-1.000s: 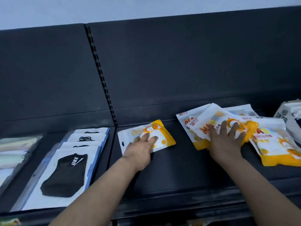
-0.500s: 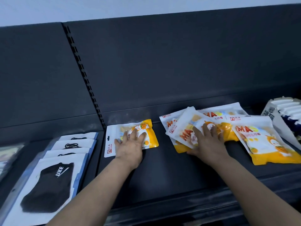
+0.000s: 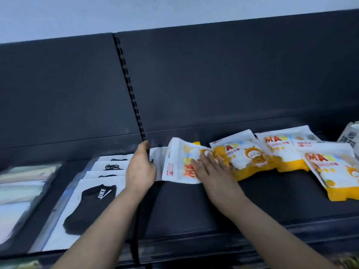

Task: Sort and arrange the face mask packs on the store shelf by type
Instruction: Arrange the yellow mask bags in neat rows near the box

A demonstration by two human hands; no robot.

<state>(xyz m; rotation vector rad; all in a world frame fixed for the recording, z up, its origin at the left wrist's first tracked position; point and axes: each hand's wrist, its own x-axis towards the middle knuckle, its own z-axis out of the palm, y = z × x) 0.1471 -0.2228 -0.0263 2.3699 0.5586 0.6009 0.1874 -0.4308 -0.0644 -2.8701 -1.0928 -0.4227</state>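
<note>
Four lots of mask packs on one dark shelf (image 3: 194, 210), entered left to right.

1. Pale pastel packs (image 3: 23, 181), far left, lying flat; too blurred to read.
2. Black mask packs (image 3: 93, 200) in white sleeves, overlapped in a column running toward the back panel.
3. My left hand (image 3: 140, 169), set on its edge against the short white end of the lower orange pack (image 3: 158, 162). Its fingers are hidden behind the palm, so I cannot tell whether they grip or only brace.
4. Top orange pack (image 3: 180, 162), turned crosswise over the lower one, its far end lifted and buckled.
5. My right hand (image 3: 211, 169), flat on that top pack, fingers straight and spread, pressing and holding nothing.
6. Three more orange packs (image 3: 287, 144), fanned and overlapping toward the right; beyond them a white box (image 3: 349, 134) at the frame edge.

Handling, as I judge it: the pouches are light, limp, glossy film. They should slide over one another and crease easily. Best taken by a sealed short edge, or pressed flat and squared against a bracing hand.
</note>
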